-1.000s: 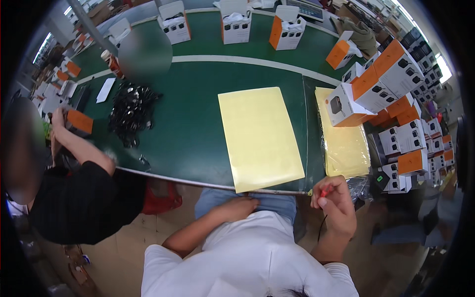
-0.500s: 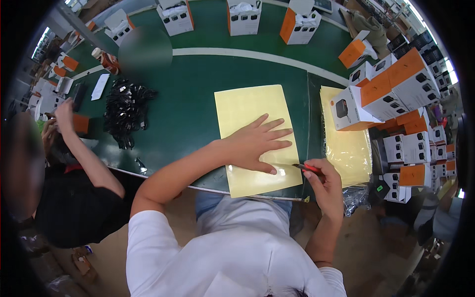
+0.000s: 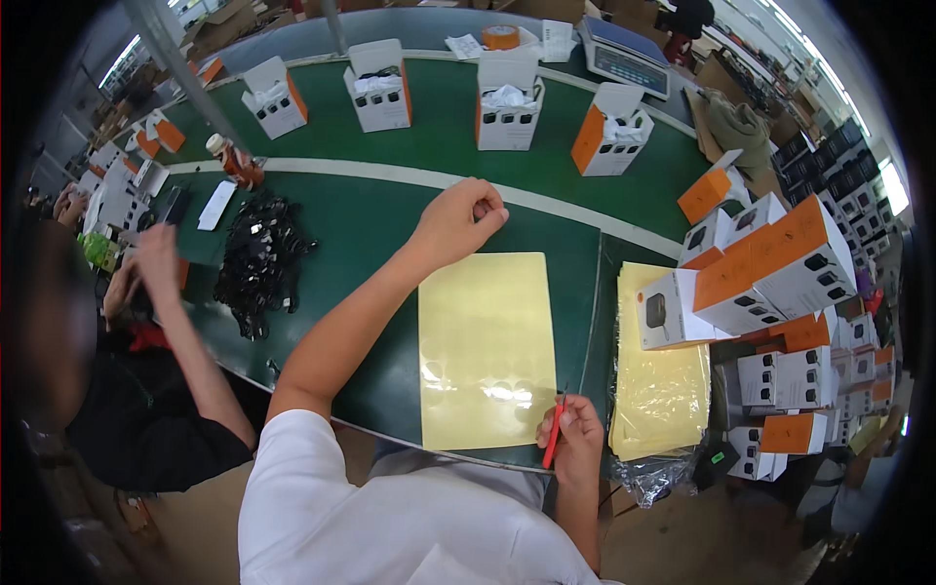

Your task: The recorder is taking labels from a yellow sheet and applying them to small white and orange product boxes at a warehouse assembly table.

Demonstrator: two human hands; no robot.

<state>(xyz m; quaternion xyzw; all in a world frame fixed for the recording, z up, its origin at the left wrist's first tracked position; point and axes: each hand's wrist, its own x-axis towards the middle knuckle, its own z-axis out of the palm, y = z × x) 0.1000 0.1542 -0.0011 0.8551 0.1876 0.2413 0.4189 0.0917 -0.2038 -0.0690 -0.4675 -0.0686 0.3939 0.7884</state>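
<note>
Sheet (image 3: 487, 356): we have 1 yellow sheet flat on the green table (image 3: 361, 366); our left forearm covers its upper left corner.
Left hand (image 3: 458, 224): we hold it curled over the sheet's far edge, fingertips turned in, so we cannot tell whether anything is inside.
Right hand (image 3: 575, 439): we grip a red tool (image 3: 553, 447) at the sheet's lower right corner; our fingers hide part of its handle, and its tip is too small to make out.
Stack (image 3: 663, 390): more yellow sheets to our right, partly hidden behind a white box (image 3: 656, 310).
Neighbour's hand (image 3: 156, 258): blurred, near our left rim.
</note>
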